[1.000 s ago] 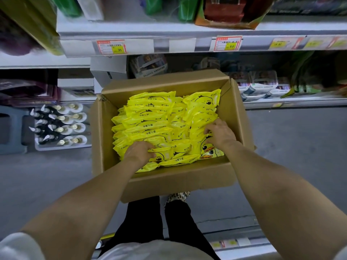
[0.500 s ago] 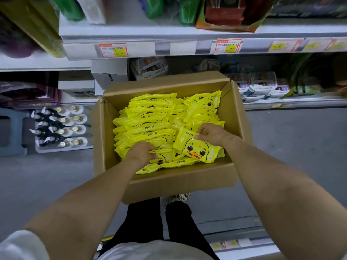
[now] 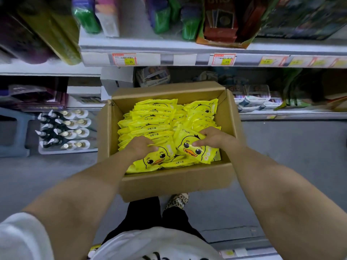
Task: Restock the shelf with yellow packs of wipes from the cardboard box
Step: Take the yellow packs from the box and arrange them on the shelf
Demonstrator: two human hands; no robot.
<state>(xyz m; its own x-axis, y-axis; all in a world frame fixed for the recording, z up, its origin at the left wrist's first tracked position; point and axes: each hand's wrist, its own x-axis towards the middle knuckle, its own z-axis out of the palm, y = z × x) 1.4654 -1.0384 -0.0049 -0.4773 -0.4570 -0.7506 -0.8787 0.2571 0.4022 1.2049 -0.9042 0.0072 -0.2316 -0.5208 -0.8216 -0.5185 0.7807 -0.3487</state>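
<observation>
An open cardboard box [image 3: 174,182] sits on the floor before the shelves, filled with several yellow packs of wipes [image 3: 150,117] standing in rows. My right hand [image 3: 212,137] grips a yellow duck-face pack [image 3: 195,150] tilted up at the box's near right. My left hand [image 3: 139,147] pinches another duck-face pack [image 3: 152,161] lifted face-up at the near left. Both hands are inside the box.
A white shelf edge [image 3: 187,59] with price tags runs above the box. A lower shelf [image 3: 281,114] on the right holds wipe packs. A tray of bottles [image 3: 63,128] stands on the floor at the left, beside a blue stool [image 3: 13,132]. My foot [image 3: 177,200] is behind the box.
My right hand has pulled a duck-face pack up out of its row. My left hand has since lifted a second pack face-up at the near left.
</observation>
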